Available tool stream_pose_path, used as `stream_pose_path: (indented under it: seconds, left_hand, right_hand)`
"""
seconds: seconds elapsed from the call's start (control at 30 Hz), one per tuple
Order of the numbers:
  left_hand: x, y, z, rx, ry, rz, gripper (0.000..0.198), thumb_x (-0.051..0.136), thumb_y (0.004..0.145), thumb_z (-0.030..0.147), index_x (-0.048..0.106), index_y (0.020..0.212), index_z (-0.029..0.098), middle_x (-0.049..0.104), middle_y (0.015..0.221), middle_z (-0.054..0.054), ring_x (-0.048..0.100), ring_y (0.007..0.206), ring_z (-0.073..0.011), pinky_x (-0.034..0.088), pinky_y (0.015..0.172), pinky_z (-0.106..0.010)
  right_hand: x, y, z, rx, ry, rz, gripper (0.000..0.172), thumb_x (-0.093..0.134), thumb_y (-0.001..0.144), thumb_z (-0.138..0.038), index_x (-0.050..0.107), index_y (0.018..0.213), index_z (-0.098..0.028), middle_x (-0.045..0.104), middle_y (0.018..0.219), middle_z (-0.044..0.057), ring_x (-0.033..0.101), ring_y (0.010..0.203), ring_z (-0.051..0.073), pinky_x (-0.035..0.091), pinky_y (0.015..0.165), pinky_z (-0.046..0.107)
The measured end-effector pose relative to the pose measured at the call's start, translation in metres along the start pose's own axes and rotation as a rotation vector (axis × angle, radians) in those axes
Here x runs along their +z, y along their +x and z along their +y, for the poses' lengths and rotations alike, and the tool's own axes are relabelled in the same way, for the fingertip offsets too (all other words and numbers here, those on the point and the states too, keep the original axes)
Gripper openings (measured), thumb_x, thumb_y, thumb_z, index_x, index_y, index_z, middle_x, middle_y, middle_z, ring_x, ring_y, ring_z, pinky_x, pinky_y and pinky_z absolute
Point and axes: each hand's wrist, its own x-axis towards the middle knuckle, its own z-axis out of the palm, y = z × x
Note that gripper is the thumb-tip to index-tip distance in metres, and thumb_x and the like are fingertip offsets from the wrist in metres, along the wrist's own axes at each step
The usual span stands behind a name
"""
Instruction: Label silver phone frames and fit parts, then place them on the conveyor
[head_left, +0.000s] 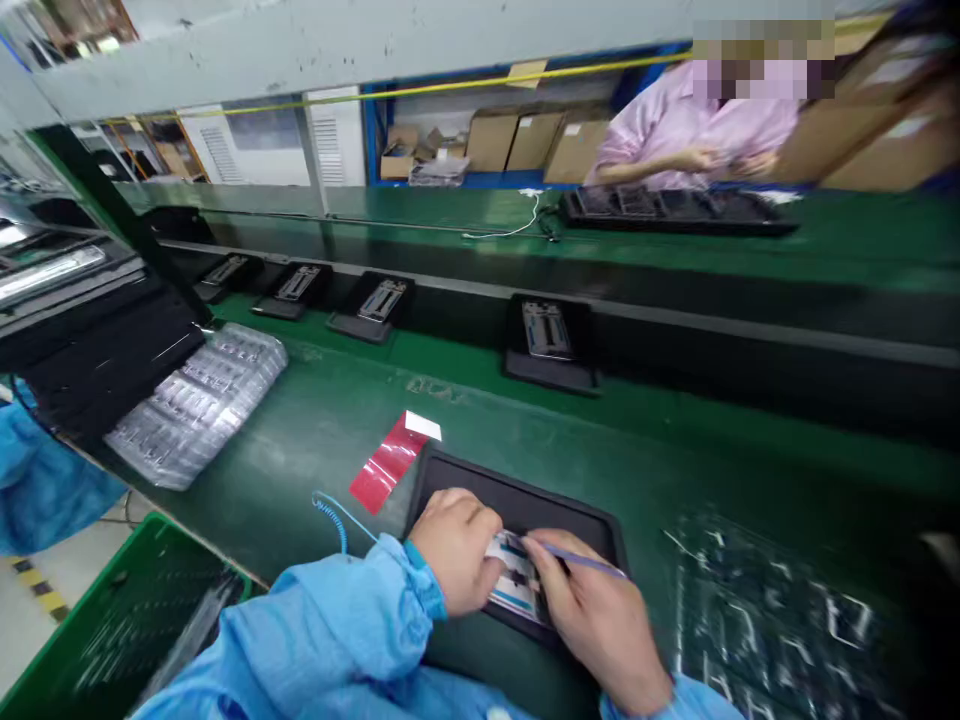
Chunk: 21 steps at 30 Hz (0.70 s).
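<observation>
A flat device (517, 592) with its inner parts showing lies in a black tray (487, 485) at the near edge of the green tabletop (337, 390), and both of the person's hands are on it. The right hand (592, 610) pinches a slim purple tool (589, 560) over the device; its tip is hidden. The left hand (456, 548) has curled fingers and its thumb at the device's left side; whether it grips or merely steadies cannot be told. Work on this piece appears under way and unfinished, since the tool is at it and its inside is uncovered. Toward the far edge, four similar trays (551, 376) carry like devices, also uncovered; whether those are finished or waiting is unclear. Red film (386, 465) lies just beside the tray's far left corner.
</observation>
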Motion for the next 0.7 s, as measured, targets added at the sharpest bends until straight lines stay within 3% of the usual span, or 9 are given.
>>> stream_pose_path:
  seconds: [0.7]
  left_hand:
    - [0.0039,-0.0025,0.0015,0.008,-0.025,0.039,0.031,0.063,0.079,0.027,0.056,0.107,0.018,0.062,0.106,-0.010,0.053,0.108,-0.0290,0.045,0.096,-0.045]
  right_hand:
    - [-0.0048,-0.0039,-0.0005,-0.006,0.072,0.023,0.018,0.052,0.096,-0.032,0.067,0.093,-0.023,0.073,0.089,0.001,0.070,0.083,0.017,0.053,0.077,0.028]
